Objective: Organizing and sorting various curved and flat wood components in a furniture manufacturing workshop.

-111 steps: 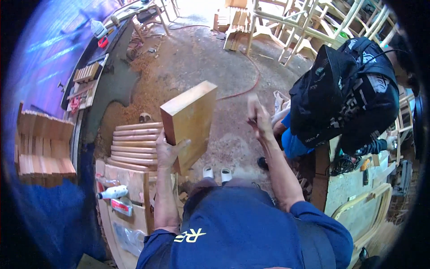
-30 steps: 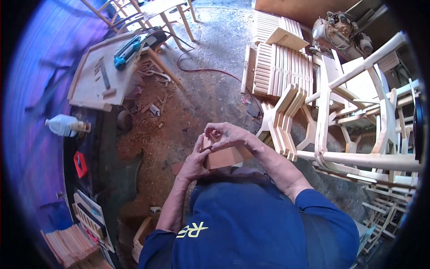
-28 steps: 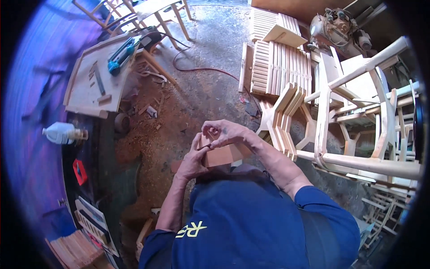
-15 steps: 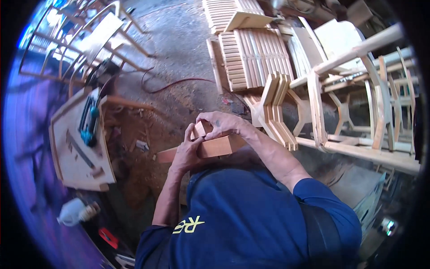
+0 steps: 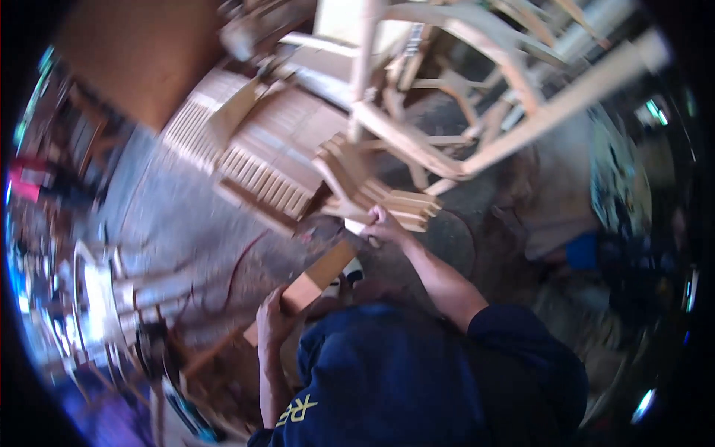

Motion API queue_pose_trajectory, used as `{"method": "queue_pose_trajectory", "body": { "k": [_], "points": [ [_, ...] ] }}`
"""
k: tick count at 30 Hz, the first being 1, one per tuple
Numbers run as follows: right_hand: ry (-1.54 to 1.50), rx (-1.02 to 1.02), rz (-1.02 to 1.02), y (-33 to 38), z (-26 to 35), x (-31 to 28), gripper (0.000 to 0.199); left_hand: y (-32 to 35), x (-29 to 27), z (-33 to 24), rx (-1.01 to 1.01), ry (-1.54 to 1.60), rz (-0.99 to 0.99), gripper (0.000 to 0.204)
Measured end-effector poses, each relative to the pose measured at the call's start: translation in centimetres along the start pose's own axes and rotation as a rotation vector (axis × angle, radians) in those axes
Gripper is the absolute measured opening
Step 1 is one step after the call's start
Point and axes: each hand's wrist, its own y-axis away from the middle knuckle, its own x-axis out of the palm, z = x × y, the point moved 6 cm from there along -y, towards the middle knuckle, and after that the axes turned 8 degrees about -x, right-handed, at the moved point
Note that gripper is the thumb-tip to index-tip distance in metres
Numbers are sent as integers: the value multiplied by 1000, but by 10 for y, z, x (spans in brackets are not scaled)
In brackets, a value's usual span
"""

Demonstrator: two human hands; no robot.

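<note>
My left hand (image 5: 274, 316) is closed around a long, thick wooden block (image 5: 322, 272), which slants up and to the right in front of my body. Farther out, my right arm reaches toward a stack of angled, branching wooden pieces (image 5: 372, 195). At the stack's near side, my right hand (image 5: 386, 227) has its fingers curled. It overlaps the pale end of a piece there; blur hides exactly what it grips. The small wooden block from before cannot be made out.
Beyond the stack stand rows of wooden slats (image 5: 264, 182). A large wooden frame (image 5: 462, 167) fills the upper right. Chair-like frames (image 5: 93, 290) stand at the left, and a brown panel (image 5: 138, 56) shows blurred at the upper left.
My view has swung to the right. My right hand has left the small block and the left hand and moved out to the stack. My left hand keeps the long block, now slanted.
</note>
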Motion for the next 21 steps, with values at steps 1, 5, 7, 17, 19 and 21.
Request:
{"method": "queue_pose_trajectory", "body": {
  "k": [1, 5, 7, 17, 19, 21],
  "points": [
    [-172, 193, -92, 26, -10, -17, 55, -6, 0, -8, -58, 25, 77, 60],
    [6, 358, -402, 147, -63, -71, 59, -33, 27, -23, 139, -33, 87, 68],
    [-339, 556, -593, 227, -96, -62, 52, -43, 50, -24, 245, -21, 120, 67],
    [-961, 634, -981, 570, -112, 66, 35, -52, 149, -137, 538, -110, 390, 74],
    [-984, 684, -1034, 631, -144, 75, 37, -46, 166, -162, 623, -157, 353, 74],
    [-1005, 733, -1085, 639, -171, 50, 38, -45, 199, -196, 491, -178, 506, 72]
  ]
}}
